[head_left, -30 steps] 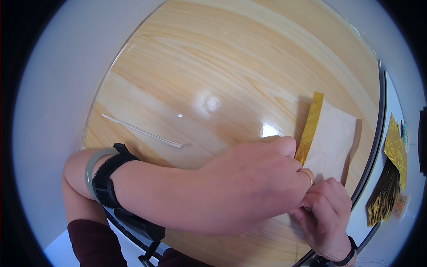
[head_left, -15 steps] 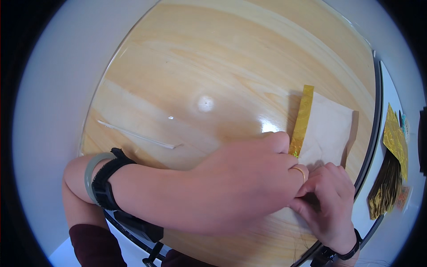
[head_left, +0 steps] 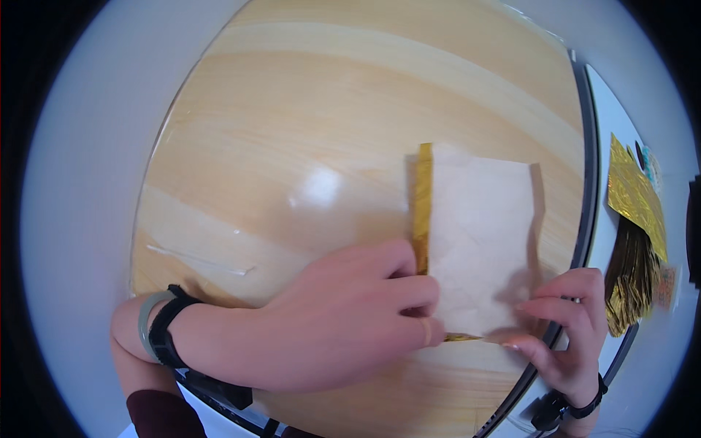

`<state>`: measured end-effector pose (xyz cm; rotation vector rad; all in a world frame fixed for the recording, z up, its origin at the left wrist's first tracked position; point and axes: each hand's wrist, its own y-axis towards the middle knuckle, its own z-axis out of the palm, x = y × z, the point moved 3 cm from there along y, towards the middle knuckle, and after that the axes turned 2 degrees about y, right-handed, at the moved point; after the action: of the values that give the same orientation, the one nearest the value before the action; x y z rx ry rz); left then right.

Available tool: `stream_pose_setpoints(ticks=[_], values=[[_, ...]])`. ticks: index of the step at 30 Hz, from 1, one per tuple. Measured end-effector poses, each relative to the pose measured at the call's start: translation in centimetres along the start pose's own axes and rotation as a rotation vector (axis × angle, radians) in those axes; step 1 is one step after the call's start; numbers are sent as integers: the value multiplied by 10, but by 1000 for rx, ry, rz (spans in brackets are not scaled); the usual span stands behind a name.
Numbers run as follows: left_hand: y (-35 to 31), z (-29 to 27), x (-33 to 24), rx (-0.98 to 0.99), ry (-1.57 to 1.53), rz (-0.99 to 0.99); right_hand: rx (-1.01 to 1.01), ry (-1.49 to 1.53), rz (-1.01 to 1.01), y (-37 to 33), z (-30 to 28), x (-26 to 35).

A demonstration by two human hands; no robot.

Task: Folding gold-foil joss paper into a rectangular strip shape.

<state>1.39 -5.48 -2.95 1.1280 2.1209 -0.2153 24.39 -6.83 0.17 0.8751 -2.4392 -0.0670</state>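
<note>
Maroon sleeve [head_left: 166, 416], pale green bangle [head_left: 144, 327], black wrist straps [head_left: 166, 332], gold ring [head_left: 428, 333]

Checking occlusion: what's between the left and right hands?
Head view: the lower part of the pale sheet lies between the left hand and right hand, a gold sliver showing at its bottom edge.

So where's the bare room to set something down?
Mostly on the wooden table, beyond the gold-edged sheet and thin pale strip; a smaller patch lies nearer than the left hand. Crowded: the sheet's near edge, between that and the right hand.
</note>
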Motion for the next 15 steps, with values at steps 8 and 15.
stream_pose_setpoints(ticks=[8,15], values=[[3,-3,0,42,-45,-54,20,257,93,-28,0,-25],[7,-4,-4,44,-60,-191,20,264,-18,-26,3,-27]])
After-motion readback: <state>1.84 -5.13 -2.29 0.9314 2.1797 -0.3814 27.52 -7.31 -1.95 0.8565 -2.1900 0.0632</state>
